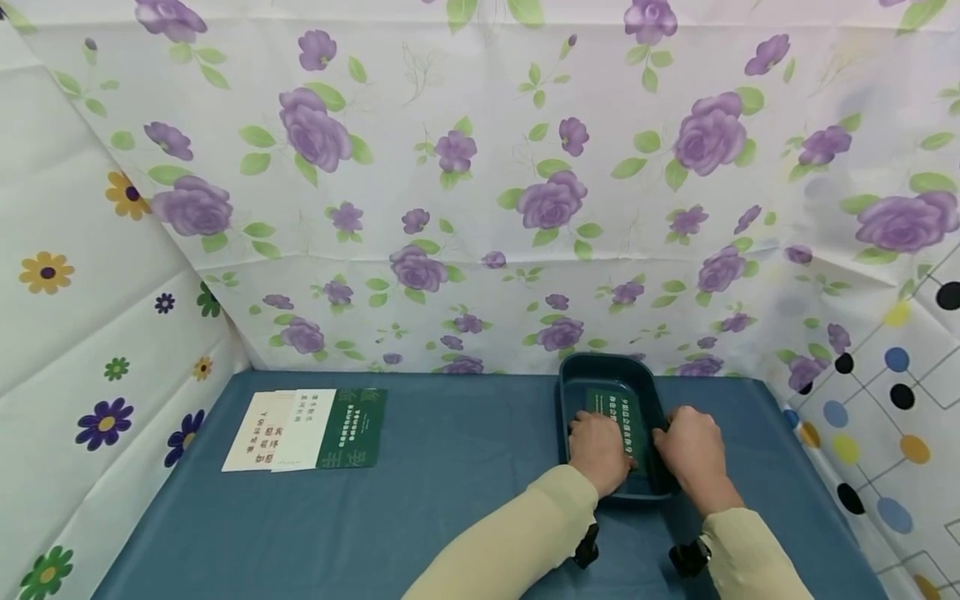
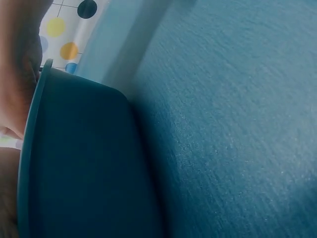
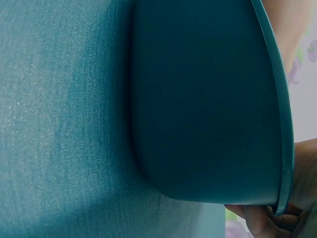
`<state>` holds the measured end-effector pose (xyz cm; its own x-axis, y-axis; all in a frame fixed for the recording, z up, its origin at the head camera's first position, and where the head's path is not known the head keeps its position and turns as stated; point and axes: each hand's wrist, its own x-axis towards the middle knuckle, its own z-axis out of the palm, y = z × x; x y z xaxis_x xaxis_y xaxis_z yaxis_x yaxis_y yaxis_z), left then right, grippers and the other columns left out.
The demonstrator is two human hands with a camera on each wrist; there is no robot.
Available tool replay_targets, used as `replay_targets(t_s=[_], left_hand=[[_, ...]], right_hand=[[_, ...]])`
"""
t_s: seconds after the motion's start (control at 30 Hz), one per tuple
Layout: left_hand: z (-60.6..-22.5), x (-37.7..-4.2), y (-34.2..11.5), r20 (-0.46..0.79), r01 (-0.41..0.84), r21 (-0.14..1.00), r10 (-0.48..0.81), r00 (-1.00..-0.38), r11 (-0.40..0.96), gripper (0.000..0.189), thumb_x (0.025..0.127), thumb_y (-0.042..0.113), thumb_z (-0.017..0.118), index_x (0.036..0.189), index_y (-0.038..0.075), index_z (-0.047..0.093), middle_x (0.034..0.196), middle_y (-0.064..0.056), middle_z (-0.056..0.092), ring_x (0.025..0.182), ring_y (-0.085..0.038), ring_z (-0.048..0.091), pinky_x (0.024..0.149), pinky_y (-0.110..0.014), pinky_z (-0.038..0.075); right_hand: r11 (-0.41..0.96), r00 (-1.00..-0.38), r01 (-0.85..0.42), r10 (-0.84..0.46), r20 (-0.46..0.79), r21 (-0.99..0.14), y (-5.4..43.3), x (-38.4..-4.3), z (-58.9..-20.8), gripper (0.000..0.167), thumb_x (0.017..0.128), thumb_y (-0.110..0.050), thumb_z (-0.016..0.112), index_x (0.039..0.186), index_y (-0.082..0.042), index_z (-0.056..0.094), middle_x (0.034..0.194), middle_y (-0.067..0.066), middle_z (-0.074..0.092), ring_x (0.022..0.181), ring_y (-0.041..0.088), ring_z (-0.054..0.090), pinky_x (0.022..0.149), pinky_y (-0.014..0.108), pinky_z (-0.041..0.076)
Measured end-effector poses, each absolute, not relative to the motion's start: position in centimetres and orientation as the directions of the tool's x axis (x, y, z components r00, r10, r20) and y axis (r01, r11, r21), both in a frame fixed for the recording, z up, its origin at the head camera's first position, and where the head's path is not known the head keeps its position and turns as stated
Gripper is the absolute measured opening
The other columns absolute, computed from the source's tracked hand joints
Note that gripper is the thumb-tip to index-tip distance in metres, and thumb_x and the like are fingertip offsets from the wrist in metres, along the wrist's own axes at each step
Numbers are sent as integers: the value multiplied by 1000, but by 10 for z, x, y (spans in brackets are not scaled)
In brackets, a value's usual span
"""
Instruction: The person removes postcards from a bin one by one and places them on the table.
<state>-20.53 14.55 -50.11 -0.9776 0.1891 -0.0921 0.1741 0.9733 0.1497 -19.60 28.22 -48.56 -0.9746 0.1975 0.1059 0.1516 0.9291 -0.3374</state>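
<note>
A dark teal tray (image 1: 600, 365) with raised walls stands at the right rear of the table. Inside it is a green printed card (image 1: 621, 417), partly covered by my left hand (image 1: 600, 454). That hand reaches over the near left side of the tray, its fingers at the card's left edge and its thumb by the lower right, gripping the card; the fingertips are hidden. My right hand (image 1: 693, 454) holds the tray's right rim, and the right wrist view shows curled fingers (image 3: 260, 220) around the rim. The tray's outer wall (image 2: 84, 158) fills much of the left wrist view.
On the table's left side lie overlapping printed cards: a cream one (image 1: 251, 433), a white one (image 1: 303, 429) and a green one (image 1: 352, 429). A blue cloth (image 1: 450, 500) covers the table. Floral sheeting (image 1: 487, 208) hangs behind, and dotted sheeting (image 1: 892, 433) hangs right.
</note>
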Motion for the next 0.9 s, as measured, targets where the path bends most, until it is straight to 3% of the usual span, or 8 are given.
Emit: replay_targets(t_s=[0.17, 0.47, 0.8, 0.9], left_hand=[[-497, -207, 145, -127, 142, 146, 161, -979, 979, 78, 68, 67, 69, 122, 11, 59, 112, -12, 59, 95, -25, 57, 77, -32, 52], [-492, -204, 144, -144, 76, 252, 115, -983, 965, 85, 59, 55, 83, 121, 5, 53, 101, -13, 55, 78, -21, 57, 64, -28, 52], [-487, -201, 136, -66, 108, 463, 156, -986, 880, 57, 78, 25, 73, 124, 6, 44, 114, -14, 52, 65, -18, 59, 57, -26, 51], [-485, -201, 133, -58, 125, 483, 174, -983, 867, 50, 82, 21, 70, 122, 7, 45, 108, -12, 54, 63, -16, 58, 54, -24, 49]], right_hand=[[928, -976, 146, 193, 106, -342, 281, -197, -484, 44, 84, -18, 66, 50, -15, 38, 47, -3, 25, 40, 16, 33, 43, 29, 24], [928, -975, 166, 205, 84, -335, 282, -197, -486, 41, 85, -19, 65, 50, -15, 42, 46, -3, 29, 41, 17, 37, 43, 29, 26], [927, -978, 155, 193, 80, -342, 280, -195, -484, 40, 86, -19, 65, 51, -12, 46, 44, 2, 40, 42, 18, 43, 44, 30, 30], [928, -978, 155, 193, 81, -339, 280, -194, -484, 40, 86, -19, 65, 51, -13, 45, 44, 2, 41, 41, 18, 43, 44, 30, 31]])
